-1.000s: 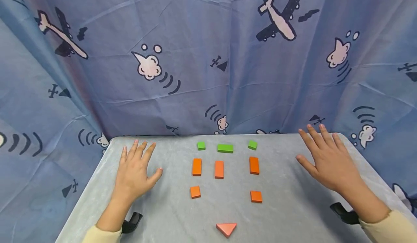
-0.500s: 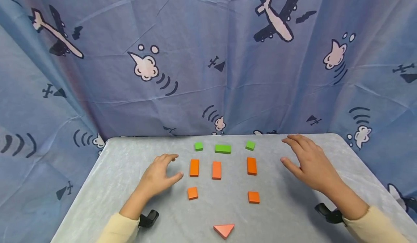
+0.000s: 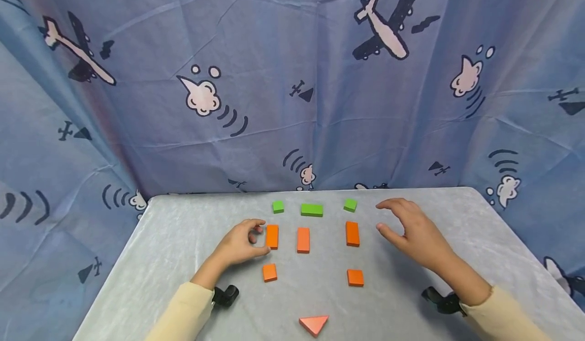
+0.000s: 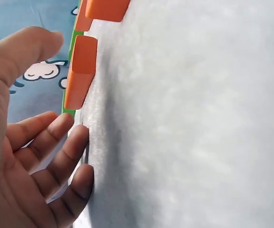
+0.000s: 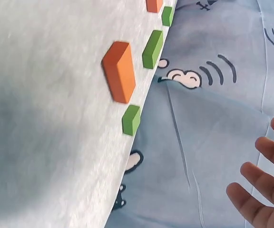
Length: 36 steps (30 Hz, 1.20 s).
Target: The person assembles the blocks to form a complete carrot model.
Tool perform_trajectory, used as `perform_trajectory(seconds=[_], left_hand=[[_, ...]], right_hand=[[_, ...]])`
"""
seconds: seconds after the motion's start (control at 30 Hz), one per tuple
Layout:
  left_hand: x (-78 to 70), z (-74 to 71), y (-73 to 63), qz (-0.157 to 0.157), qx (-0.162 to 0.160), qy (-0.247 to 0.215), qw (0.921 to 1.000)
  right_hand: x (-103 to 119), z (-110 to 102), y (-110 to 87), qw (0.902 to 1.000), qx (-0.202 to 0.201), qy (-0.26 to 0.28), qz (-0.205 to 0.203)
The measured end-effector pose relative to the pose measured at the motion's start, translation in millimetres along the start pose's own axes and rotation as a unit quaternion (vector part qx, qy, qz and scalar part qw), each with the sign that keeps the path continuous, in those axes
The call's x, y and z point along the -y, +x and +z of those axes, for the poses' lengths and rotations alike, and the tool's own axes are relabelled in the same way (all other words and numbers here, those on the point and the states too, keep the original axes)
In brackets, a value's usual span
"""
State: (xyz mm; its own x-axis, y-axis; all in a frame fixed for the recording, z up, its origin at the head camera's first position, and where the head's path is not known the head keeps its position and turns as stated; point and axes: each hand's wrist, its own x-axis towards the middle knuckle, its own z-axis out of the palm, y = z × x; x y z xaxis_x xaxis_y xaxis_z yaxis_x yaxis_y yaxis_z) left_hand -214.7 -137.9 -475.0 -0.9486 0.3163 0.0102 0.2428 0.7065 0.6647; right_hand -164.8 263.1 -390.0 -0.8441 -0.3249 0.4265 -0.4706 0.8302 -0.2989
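The left hand [image 3: 239, 242] is bent loosely around the left side of an orange rectangular block with a smooth surface [image 3: 272, 236], thumb toward its near end and fingers toward its far end. It grasps nothing: the left wrist view shows a gap between thumb and block, though whether a fingertip touches one end I cannot tell. The right hand [image 3: 413, 229] hovers with thumb and fingers apart in a loose curve, also holding nothing. Just left of its fingertips lies a second orange rectangular block [image 3: 352, 233].

Between the two hands lies a paler coral-orange rectangular block [image 3: 303, 240]. Beyond the left fingertips is a small bright green square block [image 3: 278, 207]; a bright green rectangular block [image 3: 312, 209] lies farther right, and another small green block [image 3: 350, 205] sits left of the right fingertips, slightly turned.

Nearer the person than the left thumb is a small orange square block [image 3: 269, 272]; a matching orange square block [image 3: 355, 277] lies nearer and left of the right hand. Nearest the person, between the forearms, is a pink triangular block [image 3: 313, 324], one point toward the person.

All rest on a table covered in pale grey cloth [image 3: 173, 239]. Beyond both hands hangs a blue fabric curtain printed with airplanes [image 3: 256, 41].
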Motion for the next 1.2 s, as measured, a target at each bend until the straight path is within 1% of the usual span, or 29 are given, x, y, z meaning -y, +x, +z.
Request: perform_trajectory(seconds=[0.07, 0.2, 0.3, 0.37, 0.57, 0.77, 0.87, 1.03, 1.2], left_hand=[[0.5, 0.8, 2.4, -0.004, 0.009, 0.001, 0.9999], [0.8, 1.6, 6.9, 0.005, 0.025, 0.005, 0.9997], [1.0, 1.6, 9.9, 0.015, 0.027, 0.014, 0.9994], [1.0, 2.0, 11.0, 0.015, 0.029, 0.02, 0.9993], [-2.1, 3.5, 12.8, 0.01, 0.03, 0.017, 0.9993], [-5.4, 6.0, 13.2, 0.021, 0.04, 0.022, 0.9987], [-6.8, 8.5, 13.5, 0.032, 0.044, 0.012, 0.9984], [-7.6, 13.3, 15.3, 0.043, 0.047, 0.001, 0.9979], [-7.5, 14.4, 15.4, 0.04, 0.046, -0.017, 0.998]], right_hand=[[2.8, 3.5, 0.0, 0.9999, -0.002, 0.011, 0.003], [8.1, 11.4, 2.1, 0.9993, -0.02, 0.031, -0.009], [12.8, 17.7, 5.5, 0.9985, -0.03, 0.038, -0.025], [15.4, 22.2, 7.9, 0.998, -0.028, 0.048, -0.031], [20.6, 33.7, 14.2, 0.9955, -0.012, 0.086, -0.038], [24.6, 42.0, 17.0, 0.9938, 0.015, 0.108, -0.019], [27.5, 44.4, 18.9, 0.9931, 0.027, 0.113, -0.009], [33.3, 46.8, 23.5, 0.991, 0.047, 0.125, 0.001], [38.3, 51.2, 30.9, 0.9859, 0.078, 0.148, 0.013]])
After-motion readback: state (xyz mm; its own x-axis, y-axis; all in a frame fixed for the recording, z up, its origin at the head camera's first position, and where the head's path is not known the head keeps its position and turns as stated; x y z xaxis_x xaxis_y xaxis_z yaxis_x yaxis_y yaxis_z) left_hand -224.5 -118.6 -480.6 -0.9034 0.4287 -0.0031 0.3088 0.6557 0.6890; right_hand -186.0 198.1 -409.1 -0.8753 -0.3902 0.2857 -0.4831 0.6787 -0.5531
